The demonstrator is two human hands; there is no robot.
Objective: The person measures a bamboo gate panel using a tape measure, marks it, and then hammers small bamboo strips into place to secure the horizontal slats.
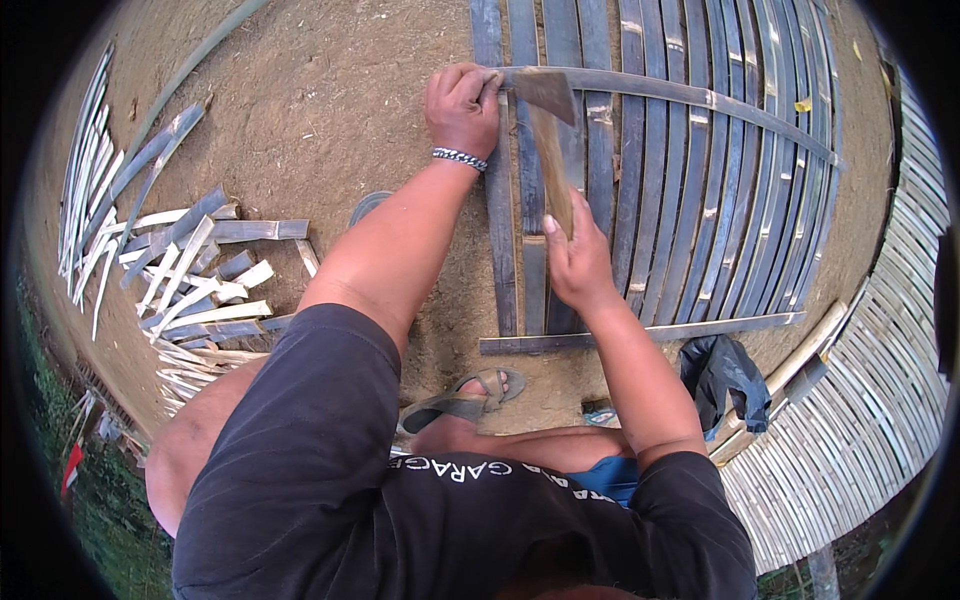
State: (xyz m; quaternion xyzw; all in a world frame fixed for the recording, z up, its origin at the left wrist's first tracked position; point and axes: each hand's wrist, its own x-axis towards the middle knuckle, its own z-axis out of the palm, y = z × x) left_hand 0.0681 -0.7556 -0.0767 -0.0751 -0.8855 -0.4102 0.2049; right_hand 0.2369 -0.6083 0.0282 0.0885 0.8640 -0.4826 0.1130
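Observation:
My right hand (pixel 580 262) is wrapped round the wooden handle of a hatchet (pixel 553 170). Its dark metal head hangs over the near-left end of a row of dark bamboo slats (pixel 660 210) laid side by side on the ground. Across their far part runs a bamboo cross strip (pixel 660 86). At that strip's left end, my left hand (pixel 464 110) is closed, thumb and fingers pinched against it; whether a small nail is also between them cannot be made out. A second cross strip (pixel 640 338) spans the slats' near ends.
Cut bamboo pieces (pixel 215 260) lie heaped on the dirt at left, beside long thin strips (pixel 92 190). A black plastic bag (pixel 724 380) sits right of my right forearm. Farther right is a slatted bamboo platform (pixel 850 420). My sandalled foot (pixel 485 388) is below the slats.

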